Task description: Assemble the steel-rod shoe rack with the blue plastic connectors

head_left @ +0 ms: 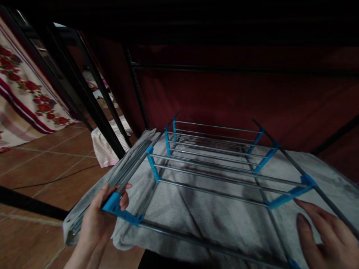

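Although the rack (218, 169) on the grey cloth (224, 220) looks light and stiff, joints may flex; best held at brackets. Left hand (98, 218) pinches one bracket (113, 203); right hand (327, 233) spread, contact unclear.

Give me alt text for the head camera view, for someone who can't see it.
A person's left hand grips a metal-rod rack with blue connectors at its near-left corner, while the open right hand is beside its right side. The rack sits on a gray blanket, with more rods lying at left. Dark red cloth hangs behind.
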{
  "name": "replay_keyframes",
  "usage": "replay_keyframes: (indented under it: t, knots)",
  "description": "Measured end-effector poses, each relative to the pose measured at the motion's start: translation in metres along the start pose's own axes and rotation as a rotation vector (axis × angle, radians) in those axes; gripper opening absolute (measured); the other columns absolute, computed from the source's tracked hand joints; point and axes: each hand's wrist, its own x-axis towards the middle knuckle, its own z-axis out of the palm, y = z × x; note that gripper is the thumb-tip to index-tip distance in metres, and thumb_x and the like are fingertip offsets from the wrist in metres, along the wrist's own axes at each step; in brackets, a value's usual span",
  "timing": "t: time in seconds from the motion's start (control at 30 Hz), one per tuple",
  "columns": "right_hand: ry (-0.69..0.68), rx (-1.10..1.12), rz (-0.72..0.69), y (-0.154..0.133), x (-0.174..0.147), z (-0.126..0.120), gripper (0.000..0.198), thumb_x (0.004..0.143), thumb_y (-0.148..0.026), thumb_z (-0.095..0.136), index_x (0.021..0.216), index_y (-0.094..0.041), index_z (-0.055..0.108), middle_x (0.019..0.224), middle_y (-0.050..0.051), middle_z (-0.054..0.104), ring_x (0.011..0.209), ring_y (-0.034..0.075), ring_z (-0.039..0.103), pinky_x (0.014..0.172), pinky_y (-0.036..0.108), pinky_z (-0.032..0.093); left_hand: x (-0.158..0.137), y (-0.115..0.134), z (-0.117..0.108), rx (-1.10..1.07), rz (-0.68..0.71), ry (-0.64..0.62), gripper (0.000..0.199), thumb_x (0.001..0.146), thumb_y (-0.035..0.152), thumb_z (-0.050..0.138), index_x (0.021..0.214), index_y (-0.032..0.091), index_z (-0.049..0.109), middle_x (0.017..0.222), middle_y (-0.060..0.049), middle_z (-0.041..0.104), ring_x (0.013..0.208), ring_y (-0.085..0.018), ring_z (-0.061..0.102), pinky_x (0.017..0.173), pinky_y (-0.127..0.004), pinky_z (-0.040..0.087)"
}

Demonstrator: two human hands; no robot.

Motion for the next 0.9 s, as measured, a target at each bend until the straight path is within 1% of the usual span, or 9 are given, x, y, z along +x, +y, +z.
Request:
replay_keyframes:
  t: [0.1,0.23,0.33,0.43,0.57,0.67,0.77,0.83,0.9]
  knots:
    - [-0.045,0.008,-0.131,-0.004,0.015,0.034,0.042,0.1,-0.034,0.049,0.14,-0.024,0.057,0.125,0.014,0.065,0.114,0.032,0.062,0.101,0.052,0.05,0.006,-0.003,-0.004,-0.033,-0.023,0.005,0.043,0.078,0.054,0.068,0.085,0.012,0.072,0.057,-0.001,0.053,0.052,-0.013,0.046,0.047,-0.024,0.042]
    - [-0.028,-0.039,-0.192,-0.003,0.031,0.073,0.042,0.101,-0.03,0.048,0.142,-0.023,0.054,0.131,0.015,0.063,0.117,0.031,0.062,0.102,0.049,0.051,0.022,-0.019,-0.015,-0.002,0.002,0.092,0.038,0.068,0.045,0.076,0.084,0.011,0.072,0.059,-0.001,0.057,0.053,-0.012,0.049,0.048,-0.023,0.042]
    - [-0.044,-0.08,-0.25,-0.001,0.043,0.092,0.044,0.102,-0.033,0.046,0.144,-0.019,0.052,0.13,0.016,0.064,0.117,0.031,0.062,0.103,0.049,0.049,0.038,-0.039,-0.031,0.077,0.046,0.115,0.041,0.056,0.04,0.081,0.084,0.011,0.073,0.06,0.0,0.059,0.052,-0.011,0.049,0.048,-0.023,0.04]
    - [-0.071,-0.136,-0.32,0.003,0.054,0.104,0.046,0.104,-0.037,0.043,0.144,-0.016,0.052,0.121,0.016,0.067,0.114,0.032,0.061,0.106,0.051,0.046,0.055,-0.061,-0.051,0.155,0.068,0.107,0.046,0.053,0.043,0.082,0.086,0.011,0.074,0.06,0.001,0.059,0.053,-0.011,0.051,0.049,-0.022,0.039]
    - [-0.098,-0.207,-0.366,0.014,0.061,0.113,0.046,0.104,-0.041,0.04,0.139,-0.016,0.056,0.104,0.012,0.07,0.097,0.029,0.063,0.096,0.047,0.047,0.081,-0.089,-0.075,0.309,0.138,0.105,0.042,0.057,0.047,0.076,0.085,0.015,0.073,0.06,0.001,0.058,0.057,-0.015,0.054,0.052,-0.025,0.043]
    - [-0.094,-0.23,-0.373,0.022,0.061,0.117,0.044,0.103,-0.041,0.039,0.134,-0.017,0.06,0.097,0.01,0.07,0.089,0.029,0.063,0.087,0.045,0.046,0.102,-0.107,-0.09,0.512,0.225,0.095,0.033,0.061,0.046,0.071,0.079,0.019,0.071,0.063,-0.001,0.062,0.062,-0.02,0.058,0.059,-0.031,0.05]
    - [-0.077,-0.235,-0.373,0.031,0.059,0.123,0.044,0.101,-0.043,0.04,0.129,-0.017,0.062,0.092,0.01,0.069,0.084,0.03,0.062,0.082,0.046,0.045,0.121,-0.122,-0.1,0.745,0.366,0.109,0.021,0.072,0.038,0.064,0.082,0.021,0.07,0.081,-0.006,0.069,0.08,-0.025,0.065,0.078,-0.039,0.056]
    - [-0.068,-0.233,-0.371,0.036,0.057,0.127,0.044,0.098,-0.043,0.042,0.126,-0.017,0.064,0.089,0.01,0.068,0.081,0.031,0.061,0.078,0.046,0.045,0.129,-0.129,-0.103,0.928,0.442,0.16,0.02,0.082,0.031,0.057,0.091,0.019,0.071,0.097,-0.01,0.069,0.095,-0.028,0.066,0.09,-0.042,0.054]
    - [-0.069,-0.217,-0.355,0.039,0.056,0.13,0.043,0.096,-0.043,0.044,0.124,-0.018,0.065,0.088,0.011,0.068,0.08,0.032,0.06,0.076,0.047,0.044,0.134,-0.132,-0.104,1.149,0.442,0.204,0.025,0.088,0.024,0.052,0.103,0.017,0.07,0.111,-0.013,0.066,0.105,-0.029,0.064,0.096,-0.043,0.05]
